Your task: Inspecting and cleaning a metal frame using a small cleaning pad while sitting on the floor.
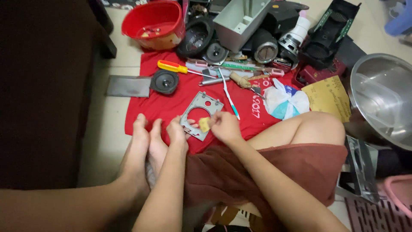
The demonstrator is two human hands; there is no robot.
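Right hand [225, 127]: fingers pinched shut on a small yellow pad [204, 124], pressed against a grey metal bracket [199, 115] with a round opening. Left hand [177, 132]: fingers closed on the bracket's lower left edge. Bracket is held just above a red cloth [171, 105] on the floor. A tan rectangular sheet [328, 98] lies right of a white-and-blue plastic bag [284, 102]. Red bowl [154, 23] holds small bits; steel basin [382, 99] stands far right. Both forearms extend forward over the lap.

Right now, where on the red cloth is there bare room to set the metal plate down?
Bare red cloth lies between the small speaker and the left hand. The strip from the screwdriver to the white bag is crowded.
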